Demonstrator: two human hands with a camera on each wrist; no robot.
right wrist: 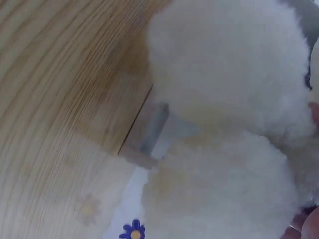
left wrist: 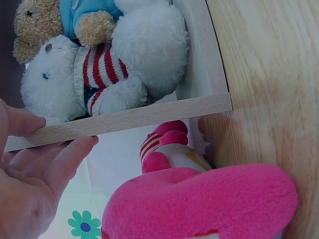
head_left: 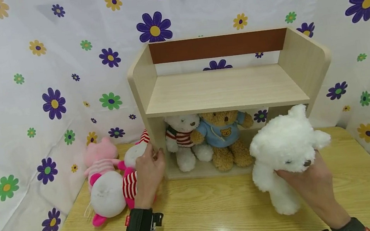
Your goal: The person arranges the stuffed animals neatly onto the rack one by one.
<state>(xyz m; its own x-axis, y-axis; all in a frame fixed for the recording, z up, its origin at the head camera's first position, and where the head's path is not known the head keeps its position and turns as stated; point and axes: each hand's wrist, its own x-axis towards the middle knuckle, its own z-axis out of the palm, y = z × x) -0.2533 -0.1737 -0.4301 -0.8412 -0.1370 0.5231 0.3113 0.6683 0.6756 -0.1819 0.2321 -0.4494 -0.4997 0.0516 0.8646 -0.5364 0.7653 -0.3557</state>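
Observation:
My left hand [head_left: 151, 170] pinches the front edge of the left side panel [left wrist: 119, 118] of a small wooden shelf [head_left: 223, 89], thumb on the inner face, fingers outside. A plain white teddy bear [head_left: 283, 141] is in my right hand [head_left: 311, 184], gripped around its body below the head, tilted in front of the shelf's lower right side. Fur fills most of the right wrist view, hiding much of that grip. Inside the lower compartment sit a white teddy bear in a striped sweater [head_left: 184, 139] and a brown teddy bear in a blue hoodie [head_left: 222, 136].
Left of the shelf, a pink plush toy [head_left: 100, 156] and white-and-pink plush toys in red stripes [head_left: 107, 194] lie on the wooden table [head_left: 215, 213]. A flower-printed cloth [head_left: 96, 84] hangs behind and at both sides.

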